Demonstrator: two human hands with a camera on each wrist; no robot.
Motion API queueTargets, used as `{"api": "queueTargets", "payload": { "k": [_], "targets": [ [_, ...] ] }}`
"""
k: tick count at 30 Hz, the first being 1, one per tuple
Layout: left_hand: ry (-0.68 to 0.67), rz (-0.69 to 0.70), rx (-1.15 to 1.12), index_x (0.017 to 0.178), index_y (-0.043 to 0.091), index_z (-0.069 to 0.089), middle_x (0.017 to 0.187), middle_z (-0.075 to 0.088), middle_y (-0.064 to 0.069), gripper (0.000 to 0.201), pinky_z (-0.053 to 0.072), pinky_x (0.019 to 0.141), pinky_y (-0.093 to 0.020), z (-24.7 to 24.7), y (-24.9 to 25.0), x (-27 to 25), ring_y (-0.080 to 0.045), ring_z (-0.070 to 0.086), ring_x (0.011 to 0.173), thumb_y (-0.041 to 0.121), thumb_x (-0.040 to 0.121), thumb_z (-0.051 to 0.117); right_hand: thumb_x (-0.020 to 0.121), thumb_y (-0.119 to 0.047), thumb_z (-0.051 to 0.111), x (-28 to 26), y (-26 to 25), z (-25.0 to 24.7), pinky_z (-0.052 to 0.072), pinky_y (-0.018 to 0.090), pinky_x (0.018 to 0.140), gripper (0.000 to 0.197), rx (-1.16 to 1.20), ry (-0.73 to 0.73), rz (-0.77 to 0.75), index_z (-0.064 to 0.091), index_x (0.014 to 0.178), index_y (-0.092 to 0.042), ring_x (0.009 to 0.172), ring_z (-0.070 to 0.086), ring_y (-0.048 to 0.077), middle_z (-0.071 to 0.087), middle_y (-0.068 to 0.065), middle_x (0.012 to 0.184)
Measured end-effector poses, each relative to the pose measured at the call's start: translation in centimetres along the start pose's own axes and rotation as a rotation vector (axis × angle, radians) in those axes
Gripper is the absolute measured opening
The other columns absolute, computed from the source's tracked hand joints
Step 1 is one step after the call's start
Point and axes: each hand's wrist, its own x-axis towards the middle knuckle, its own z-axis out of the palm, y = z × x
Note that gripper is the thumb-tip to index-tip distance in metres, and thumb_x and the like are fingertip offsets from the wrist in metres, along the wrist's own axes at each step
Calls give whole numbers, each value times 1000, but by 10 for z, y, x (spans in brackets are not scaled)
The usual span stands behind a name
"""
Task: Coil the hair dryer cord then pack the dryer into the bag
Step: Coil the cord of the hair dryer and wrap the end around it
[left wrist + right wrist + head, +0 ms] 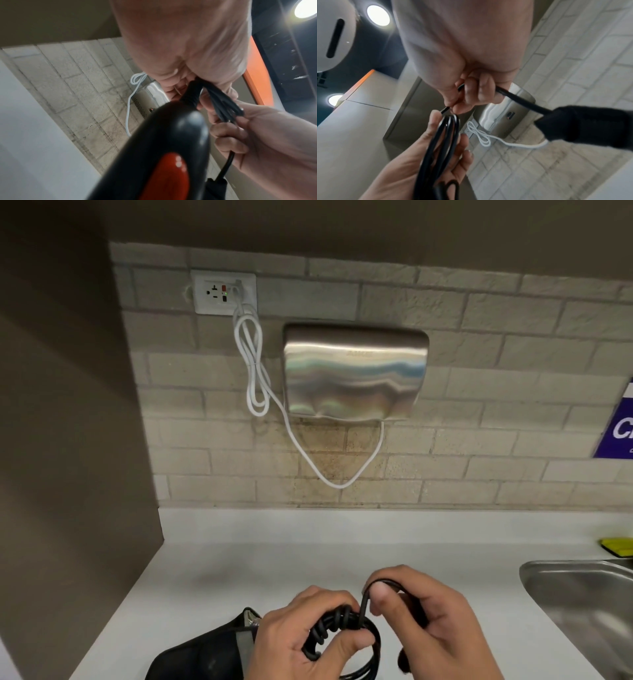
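Low in the head view, my left hand (337, 626) grips the black cord (346, 623), wound into several loops. My right hand (378, 592) pinches the free stretch of cord, which arches over its fingertip. The left wrist view has the black hair dryer (163, 142) with its red switch (166, 175) hanging below my left hand (187, 88), whose fingers curl round the loops beside the strain relief. In the right wrist view my right hand (462, 102) holds the cord (518, 100), which leads to the blurred black plug (590, 124). The black bag (205, 652) lies on the counter left of my hands.
The white counter (274, 570) runs back to a tiled wall. A steel sink (582, 604) is sunk in at the right, with a yellow sponge (618, 544) behind it. A steel hand dryer (352, 371) with a white cable (257, 364) and an outlet (222, 292) are on the wall.
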Motion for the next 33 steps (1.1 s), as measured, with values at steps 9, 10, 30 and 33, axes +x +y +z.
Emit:
{"api": "queueTargets", "payload": {
  "k": [9,10,30,33],
  "targets": [
    [201,101,-18,86,32,68,76,63,16,27,48,63,-15,7,0,4,-10,60,74,58,82,65,60,-32,81,2,24,25,29,16,38,18,385,160,214,71,67,-19,38,41,14,65,7,56],
    [222,90,-9,86,31,69,78,62,16,28,47,63,-14,8,1,3,-10,60,73,58,82,65,53,-43,86,-1,29,27,31,16,39,32,384,161,204,72,68,-18,42,45,16,66,9,58],
    [202,-564,-443,78,11,78,69,75,-13,26,59,65,-32,4,29,-4,-26,74,69,34,69,87,54,-23,90,-25,39,38,49,46,72,34,359,103,169,72,79,-9,67,58,35,65,24,70],
    [199,-660,-594,73,4,76,64,72,-10,20,50,55,-14,-1,32,0,-14,68,61,19,68,88,52,-10,86,-27,35,40,50,48,76,35,338,166,190,62,75,-21,68,64,29,70,17,68]
  ]
}}
